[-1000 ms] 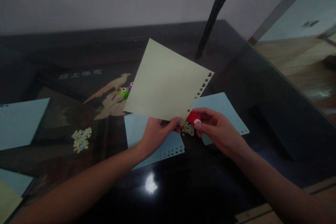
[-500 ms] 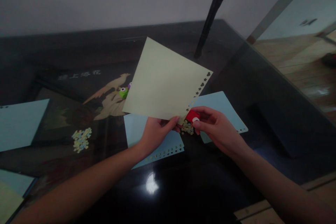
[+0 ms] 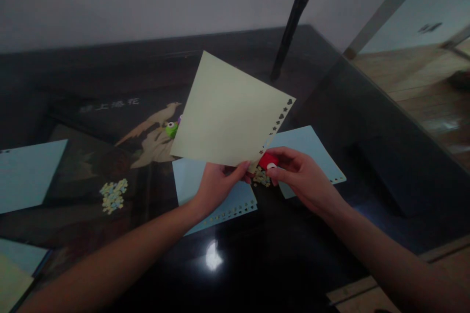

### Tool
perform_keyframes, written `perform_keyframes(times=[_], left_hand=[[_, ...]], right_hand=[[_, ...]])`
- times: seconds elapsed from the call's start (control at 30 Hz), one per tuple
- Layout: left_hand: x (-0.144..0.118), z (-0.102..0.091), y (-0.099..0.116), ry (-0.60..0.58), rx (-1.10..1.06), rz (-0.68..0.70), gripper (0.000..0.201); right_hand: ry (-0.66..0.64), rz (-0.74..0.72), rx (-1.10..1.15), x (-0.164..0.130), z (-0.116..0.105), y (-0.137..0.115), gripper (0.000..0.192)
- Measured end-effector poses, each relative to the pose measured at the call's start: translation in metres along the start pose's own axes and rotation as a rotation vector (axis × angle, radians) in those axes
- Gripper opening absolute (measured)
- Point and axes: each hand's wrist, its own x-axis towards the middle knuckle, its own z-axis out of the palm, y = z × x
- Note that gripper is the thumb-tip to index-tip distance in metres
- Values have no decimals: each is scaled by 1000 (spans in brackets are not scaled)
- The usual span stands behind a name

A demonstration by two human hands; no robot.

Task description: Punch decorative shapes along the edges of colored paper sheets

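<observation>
My left hand pinches the lower corner of a pale yellow sheet of paper, which is tilted above the table. Along the sheet's right edge runs a row of punched hearts, stars and other small shapes. In my right hand is a small red craft punch with a white button, thumb on the button, at the sheet's lower right edge. Below lies a heap of small paper cutouts. Light blue sheets with punched edges rest under my left hand, and another blue sheet lies behind my right hand.
Another pile of cutouts lies to the left. Blue paper and yellow paper are at the left edge. A green punch with an eye is partly behind the held sheet. A black stick-like object stands at the back.
The view has shifted very slightly. My hands, the yellow sheet and the red punch hold nearly the same positions relative to each other.
</observation>
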Motion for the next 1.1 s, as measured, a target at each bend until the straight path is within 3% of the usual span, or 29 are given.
perform_keyframes(times=[0.73, 1.1], left_hand=[[-1, 0, -2, -3, 36, 20, 23], [-1, 1, -9, -79, 136, 127, 24]], right_hand=[[14, -48, -85, 0, -3, 1, 34], [-9, -13, 6, -2, 2, 3, 31]])
